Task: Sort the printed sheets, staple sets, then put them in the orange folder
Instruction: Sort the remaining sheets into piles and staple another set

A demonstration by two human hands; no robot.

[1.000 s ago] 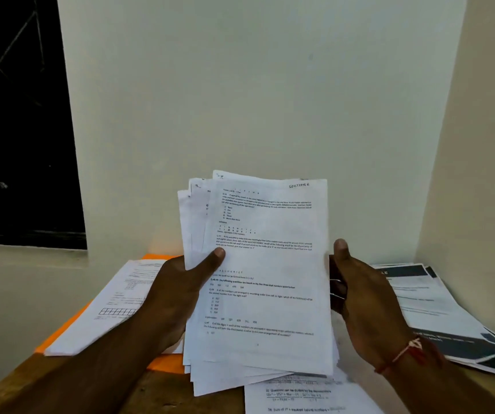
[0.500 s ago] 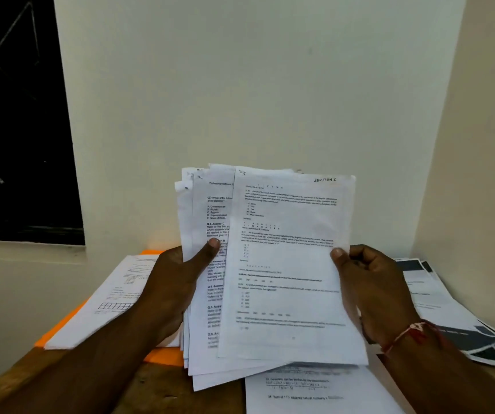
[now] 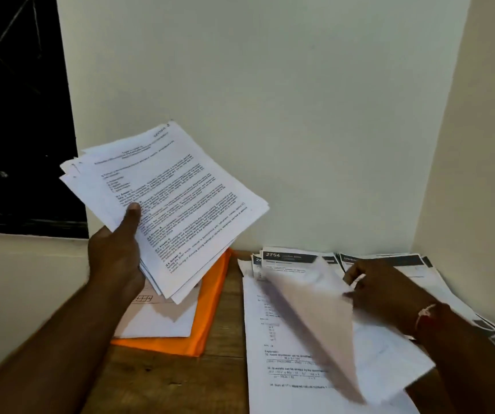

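Sorting stage, judged under way; stapling and filing not yet begun as far as shown.

- Left hand (image 3: 114, 258) holds the unsorted stack (image 3: 174, 198) raised and tilted above the orange folder (image 3: 210, 309). Thumb is pressed on the top page, fingers hidden beneath.
- Right hand (image 3: 389, 297) has curled fingers that appear to pinch the edge of a single loose sheet (image 3: 314, 312). The sheet is low over the right-hand pile (image 3: 273, 369). Motion blur hides the exact finger contact.
- Folder lies flat and closed on the wooden table (image 3: 228, 339), with one printed sheet (image 3: 156, 321) on top of it. Nothing is visibly filed inside.
- Dark-banner sheets (image 3: 291, 258) sit in overlapping groups at the back right, against the wall.
- No stapler in view; no stapled corner can be made out.

Remaining, by my estimate: most of the held stack to distribute, then every set to staple and file.

Legible text: "2754" in white on a dark banner. Bold "Answer" headings run down the held top page. "Explanation" and "14. Sum of" show on the near table sheet. A handwritten note at the stack's top corner is too smeared to read.
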